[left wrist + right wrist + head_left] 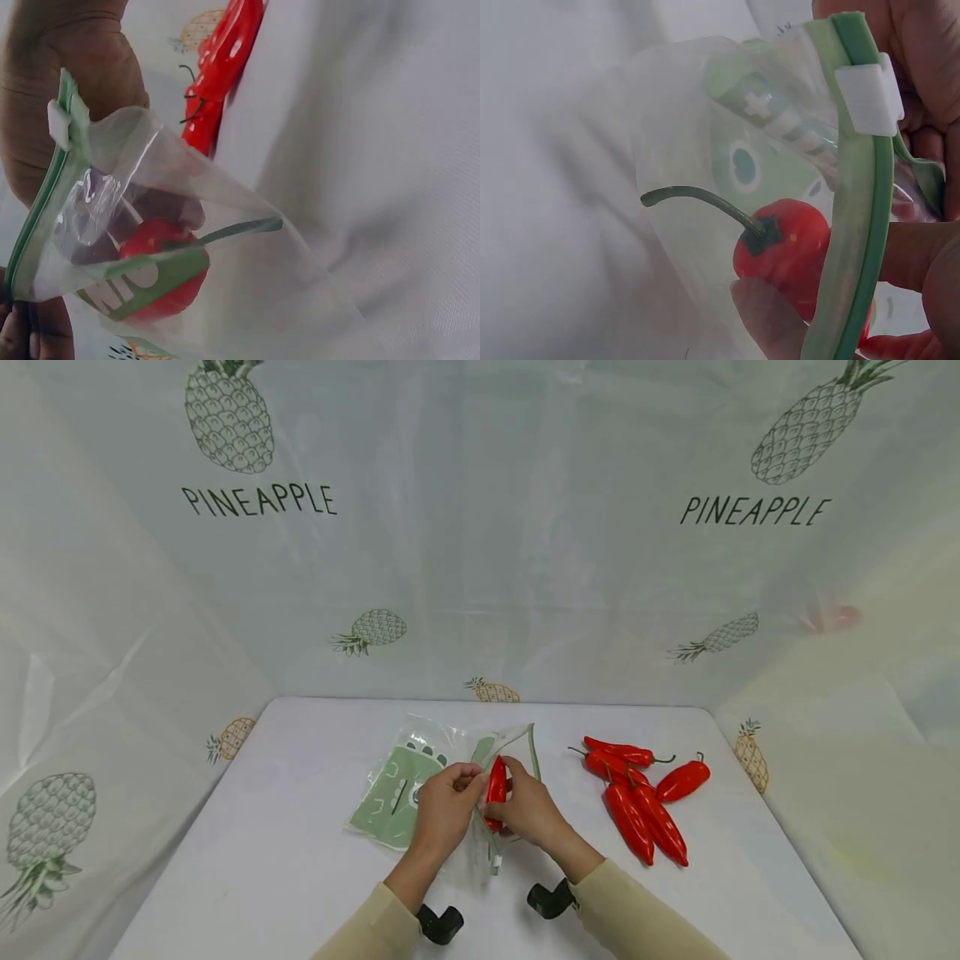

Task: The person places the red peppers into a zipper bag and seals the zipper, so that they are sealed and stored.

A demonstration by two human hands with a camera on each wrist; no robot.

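Near the table's (300,827) middle, a left hand (444,806) pinches the green zip rim of a clear bag (420,781) – while the right hand (528,810), fingers curled, grips a red pepper (496,787) inside the bag's mouth. More peppers (637,793) lie toward the right edge.

Pepper (496,787) in bag (408,785), pepper pile (641,797) to its right

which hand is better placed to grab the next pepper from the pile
Right, probably. The pile lies on the table on the right hand's side, close by. The left hand pinches the bag rim and would have to cross over. One pepper already sits in the bag.
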